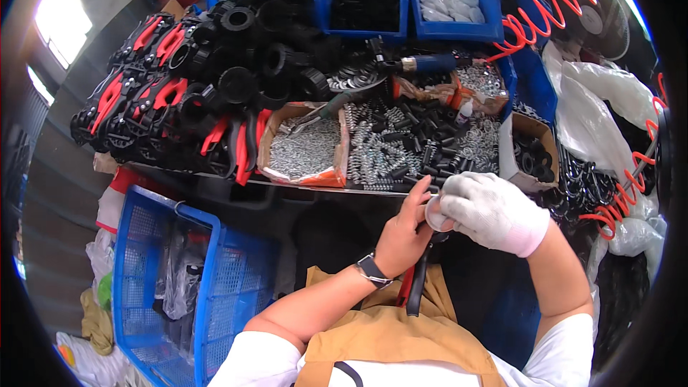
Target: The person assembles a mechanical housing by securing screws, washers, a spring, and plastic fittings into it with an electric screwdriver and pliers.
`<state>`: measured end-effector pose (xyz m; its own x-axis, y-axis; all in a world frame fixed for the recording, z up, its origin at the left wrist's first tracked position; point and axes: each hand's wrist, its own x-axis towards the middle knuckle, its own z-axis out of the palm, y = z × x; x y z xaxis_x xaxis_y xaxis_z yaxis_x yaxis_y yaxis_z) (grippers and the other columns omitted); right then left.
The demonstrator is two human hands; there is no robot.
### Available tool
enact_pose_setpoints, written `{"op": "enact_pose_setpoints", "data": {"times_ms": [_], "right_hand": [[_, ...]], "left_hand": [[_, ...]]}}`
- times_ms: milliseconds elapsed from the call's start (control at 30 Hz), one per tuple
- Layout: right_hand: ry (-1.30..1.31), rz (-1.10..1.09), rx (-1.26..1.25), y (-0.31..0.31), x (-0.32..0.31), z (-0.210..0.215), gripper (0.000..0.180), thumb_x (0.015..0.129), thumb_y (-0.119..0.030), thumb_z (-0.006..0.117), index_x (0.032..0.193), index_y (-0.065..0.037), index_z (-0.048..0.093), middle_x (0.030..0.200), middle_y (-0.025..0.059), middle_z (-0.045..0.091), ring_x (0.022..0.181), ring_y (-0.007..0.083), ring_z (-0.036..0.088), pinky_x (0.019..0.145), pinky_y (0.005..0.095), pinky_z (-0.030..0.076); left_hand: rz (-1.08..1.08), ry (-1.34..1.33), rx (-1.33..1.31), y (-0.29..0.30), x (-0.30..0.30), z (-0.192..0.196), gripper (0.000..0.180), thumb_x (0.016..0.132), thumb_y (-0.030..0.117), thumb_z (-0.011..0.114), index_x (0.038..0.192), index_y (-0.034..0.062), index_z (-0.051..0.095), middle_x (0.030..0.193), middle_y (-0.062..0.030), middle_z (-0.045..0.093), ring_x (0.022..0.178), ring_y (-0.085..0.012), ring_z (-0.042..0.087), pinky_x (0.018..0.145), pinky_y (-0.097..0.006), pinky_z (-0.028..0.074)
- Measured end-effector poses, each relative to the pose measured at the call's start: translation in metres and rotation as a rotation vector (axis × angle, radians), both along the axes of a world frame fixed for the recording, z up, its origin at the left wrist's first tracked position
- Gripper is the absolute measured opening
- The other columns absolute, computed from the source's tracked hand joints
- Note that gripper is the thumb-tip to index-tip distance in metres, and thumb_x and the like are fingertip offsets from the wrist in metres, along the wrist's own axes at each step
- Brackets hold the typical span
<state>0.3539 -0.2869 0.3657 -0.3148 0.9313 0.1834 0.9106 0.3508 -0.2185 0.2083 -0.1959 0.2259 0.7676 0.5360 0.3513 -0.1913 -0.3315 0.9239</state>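
My left hand (pixel 403 240), bare and with a watch at the wrist, is closed around the upper end of a red-and-black handled tool (pixel 416 290). The tool's handles point down toward the tan apron (pixel 401 340). My right hand (pixel 494 213), in a white glove, meets the left just in front of the bench edge. Its fingers are bent over a round, pale cup-like part (pixel 437 215) at the tool's top. The fingers hide most of that joint, so how the part sits on the tool cannot be made out.
Springs (pixel 376 147), black sleeves (pixel 441 136) and a carton of small metal pieces (pixel 304 150) cover the bench. Red-and-black assemblies (pixel 147 97) are piled left. A blue power driver (pixel 430 63) lies behind, by a coiled red hose (pixel 548 18). A blue basket (pixel 208 272) stands lower left.
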Motion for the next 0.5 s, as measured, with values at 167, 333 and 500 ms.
{"op": "enact_pose_setpoints", "data": {"times_ms": [167, 333, 500], "right_hand": [[-0.133, -0.463, 0.318, -0.012, -0.032, -0.041, 0.03, 0.081, -0.019, 0.072, 0.104, -0.007, 0.06, 0.091, 0.0097, 0.06, 0.084, 0.0292, 0.062, 0.075, 0.039, 0.051], [0.971, -0.702, 0.353, -0.03, -0.045, -0.072, 0.027, 0.092, -0.019, 0.065, 0.112, -0.003, 0.06, 0.088, 0.0125, 0.059, 0.074, 0.0279, 0.059, 0.068, 0.0343, 0.048], [0.474, -0.792, 0.102, -0.095, -0.043, -0.121, 0.037, 0.085, -0.016, 0.071, 0.118, -0.005, 0.06, 0.099, 0.0134, 0.064, 0.083, 0.0294, 0.063, 0.075, 0.0362, 0.05]], "left_hand": [[-0.01, -0.151, 0.008, -0.005, 0.007, -0.004, 0.095, 0.077, 0.01, 0.081, 0.151, 0.0053, 0.023, 0.126, -0.0192, 0.06, 0.122, -0.0343, 0.057, 0.103, -0.039, 0.044], [-0.099, -0.003, 0.283, 0.013, 0.007, 0.018, 0.053, 0.064, 0.014, 0.082, 0.111, 0.0035, 0.059, 0.108, -0.0157, 0.06, 0.101, -0.0362, 0.059, 0.089, -0.041, 0.049], [-0.612, -0.341, 0.216, 0.05, -0.038, 0.143, 0.07, 0.063, 0.018, 0.087, 0.125, 0.0013, 0.059, 0.114, -0.015, 0.064, 0.107, -0.0258, 0.063, 0.094, -0.037, 0.05]]}}
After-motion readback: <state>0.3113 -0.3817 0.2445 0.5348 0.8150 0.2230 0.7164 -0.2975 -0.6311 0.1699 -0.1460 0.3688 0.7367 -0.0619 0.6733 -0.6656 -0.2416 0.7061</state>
